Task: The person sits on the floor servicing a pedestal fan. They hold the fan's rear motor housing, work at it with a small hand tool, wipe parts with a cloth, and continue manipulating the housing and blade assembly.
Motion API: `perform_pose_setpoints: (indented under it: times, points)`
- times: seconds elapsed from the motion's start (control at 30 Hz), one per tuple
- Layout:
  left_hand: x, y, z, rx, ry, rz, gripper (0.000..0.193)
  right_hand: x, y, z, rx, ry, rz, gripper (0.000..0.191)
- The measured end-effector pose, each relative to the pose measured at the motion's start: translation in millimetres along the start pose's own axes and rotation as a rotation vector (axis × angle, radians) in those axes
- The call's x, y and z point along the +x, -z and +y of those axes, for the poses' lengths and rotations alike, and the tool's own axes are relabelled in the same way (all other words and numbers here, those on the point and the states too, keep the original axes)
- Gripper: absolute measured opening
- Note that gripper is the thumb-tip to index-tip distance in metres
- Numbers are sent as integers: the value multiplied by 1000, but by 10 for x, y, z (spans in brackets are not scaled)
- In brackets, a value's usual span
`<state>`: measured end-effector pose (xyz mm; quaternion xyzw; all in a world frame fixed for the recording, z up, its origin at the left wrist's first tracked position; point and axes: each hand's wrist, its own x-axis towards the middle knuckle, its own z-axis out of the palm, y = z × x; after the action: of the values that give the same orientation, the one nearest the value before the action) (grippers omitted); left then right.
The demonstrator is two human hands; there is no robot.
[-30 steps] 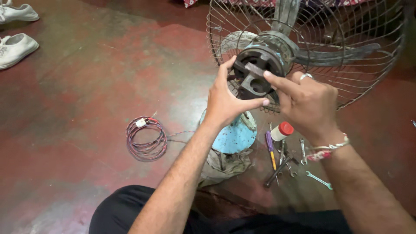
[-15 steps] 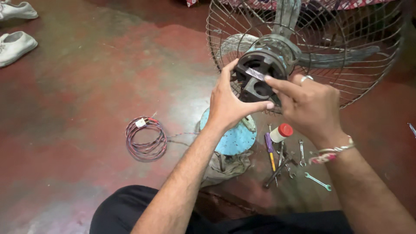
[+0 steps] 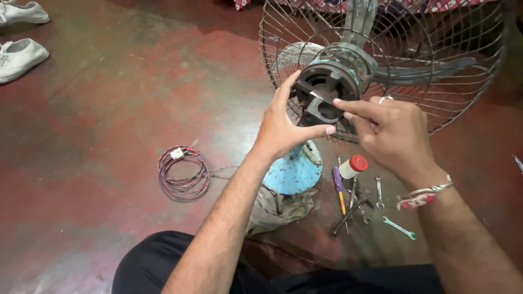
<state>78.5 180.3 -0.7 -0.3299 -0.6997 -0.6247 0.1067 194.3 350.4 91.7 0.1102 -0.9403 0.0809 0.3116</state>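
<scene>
An old table fan stands on the floor with its wire cage (image 3: 457, 81) behind and its bare motor housing (image 3: 327, 81) facing me. My left hand (image 3: 283, 128) cups the left side of the motor housing, thumb under it and fingers on its rim. My right hand (image 3: 389, 130), with a ring and a thread wristband, pinches a small flat metal strip (image 3: 321, 97) against the front of the motor. The fan's round blue base (image 3: 294, 171) sits below my hands.
On the red floor lie a coil of coloured wire (image 3: 183, 174), a grey rag (image 3: 278, 209), a white bottle with a red cap (image 3: 353, 166), screwdrivers (image 3: 339, 188) and several small spanners (image 3: 397, 227). Two white shoes (image 3: 19, 57) lie at far left.
My view has shifted slightly, so the fan sits a little higher in frame. Both hands stay on the motor, and my right fingers have moved the metal strip a little on its front.
</scene>
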Motion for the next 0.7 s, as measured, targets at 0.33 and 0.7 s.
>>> perform_pose_setpoints:
  times: [0.33,0.7]
  points:
    - [-30,-22,10,-192,76,-18,120,15,-95,-20,-104,36,33,29]
    - [-60,-42,62,-170,107,16,121,-74,-114,-70,-129,-2,90,31]
